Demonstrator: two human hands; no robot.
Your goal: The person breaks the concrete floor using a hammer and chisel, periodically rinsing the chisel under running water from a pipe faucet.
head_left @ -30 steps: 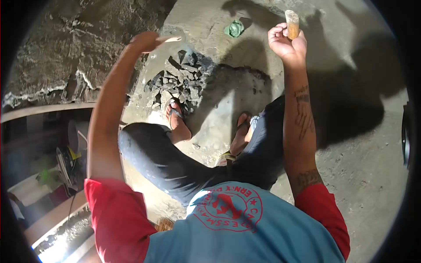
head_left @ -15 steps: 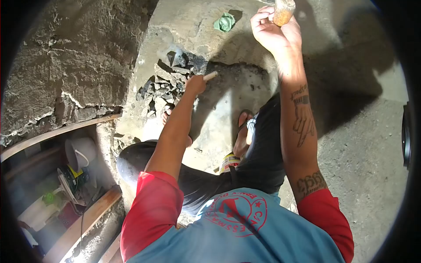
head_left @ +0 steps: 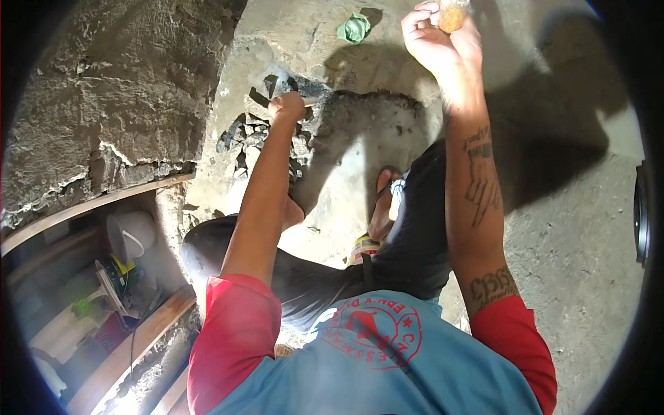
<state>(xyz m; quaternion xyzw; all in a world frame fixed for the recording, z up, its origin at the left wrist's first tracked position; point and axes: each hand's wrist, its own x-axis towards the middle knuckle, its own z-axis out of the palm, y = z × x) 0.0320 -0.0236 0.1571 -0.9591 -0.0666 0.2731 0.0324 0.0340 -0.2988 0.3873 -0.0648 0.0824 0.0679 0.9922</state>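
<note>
My left hand (head_left: 287,106) is closed around a pale handle (head_left: 309,102), whose end sticks out to the right of my fist. What the handle belongs to is hidden. Broken chunks of concrete rubble (head_left: 259,130) lie under and around this hand, beside a shallow dark patch (head_left: 366,114) in the floor. At the top edge, my right hand (head_left: 446,45), palm up, has its fingers around a clear cup-like container (head_left: 453,19) with something brownish-orange in it. Its upper end is cut off by the frame.
A crumpled green piece (head_left: 354,28) lies on the concrete floor. To the left rises a rough wall (head_left: 111,97) with a wood-edged recess holding a white bucket (head_left: 129,235) and other items. My feet, in sandals, flank the work area; a yellow-labelled can (head_left: 364,247) is between my legs.
My left hand has moved up and left over the rubble with the handle, which now shows less. My right hand has shifted slightly right and up, still holding the container.
</note>
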